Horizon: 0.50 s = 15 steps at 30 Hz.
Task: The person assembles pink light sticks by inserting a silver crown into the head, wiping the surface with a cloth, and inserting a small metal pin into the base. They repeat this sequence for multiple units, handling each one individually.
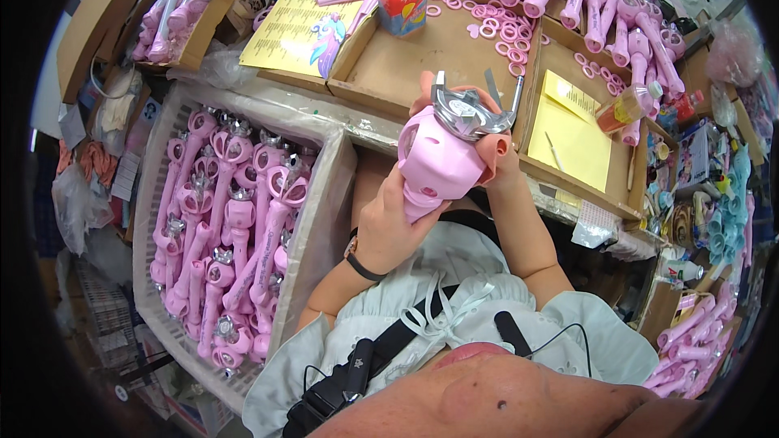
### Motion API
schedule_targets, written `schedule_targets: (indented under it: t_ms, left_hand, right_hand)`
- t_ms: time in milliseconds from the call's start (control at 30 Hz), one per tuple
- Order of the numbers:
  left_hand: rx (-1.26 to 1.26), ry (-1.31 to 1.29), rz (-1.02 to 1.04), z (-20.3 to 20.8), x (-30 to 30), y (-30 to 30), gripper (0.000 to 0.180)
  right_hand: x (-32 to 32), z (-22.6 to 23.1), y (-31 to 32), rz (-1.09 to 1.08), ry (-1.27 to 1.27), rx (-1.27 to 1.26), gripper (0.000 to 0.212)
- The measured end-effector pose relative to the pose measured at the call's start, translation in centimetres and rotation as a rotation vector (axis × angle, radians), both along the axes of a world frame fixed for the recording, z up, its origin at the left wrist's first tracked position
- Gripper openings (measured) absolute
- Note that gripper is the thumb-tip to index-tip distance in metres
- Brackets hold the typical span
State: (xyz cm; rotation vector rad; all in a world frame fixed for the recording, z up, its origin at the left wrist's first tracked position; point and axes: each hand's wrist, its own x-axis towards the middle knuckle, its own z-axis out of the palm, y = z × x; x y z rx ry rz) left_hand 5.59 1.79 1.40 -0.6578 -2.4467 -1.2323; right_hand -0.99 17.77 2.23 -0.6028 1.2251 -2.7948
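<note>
The pink wand head [438, 158] is sitting at about 2 o'clock from the middle of the view, being held up between both hands, short of the counter [596, 199]. The left grip [389, 223] is gripping its narrow neck at the head's 7 o'clock. The right grip [503, 166] is reaching round at 3 o'clock, largely hiding behind orange material [491, 154]; I cannot tell how firmly it is closing or on what. A silver crown [466, 113] is standing at the head's 1 o'clock, with narrow metal blades [517, 97], perhaps scissors, pointing up beside it.

The head is looking like hollow, stiff plastic, so it is probably weighing little and, with its glossy rounded shell, slipping easily. The neck is offering the surest hold; the crown's thin points are likely being the fragile part. Similar wands [235, 219] are filling the basket [324, 186] at 9 o'clock.
</note>
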Motion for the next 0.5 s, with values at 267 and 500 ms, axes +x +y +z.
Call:
schedule_targets:
  t_ms: [267,500]
  left_hand:
    - [0.27,-0.311,-0.405,-0.5,-0.7,-1.9,0.073]
    - [0.856,-1.186,-0.94,-2.4,-3.0,-2.3,0.055]
  right_hand:
    - [-0.2,0.0,1.4,0.183,0.074,0.04,0.076]
    - [0.1,-2.6,1.9,0.286,-0.032,-0.188,0.083]
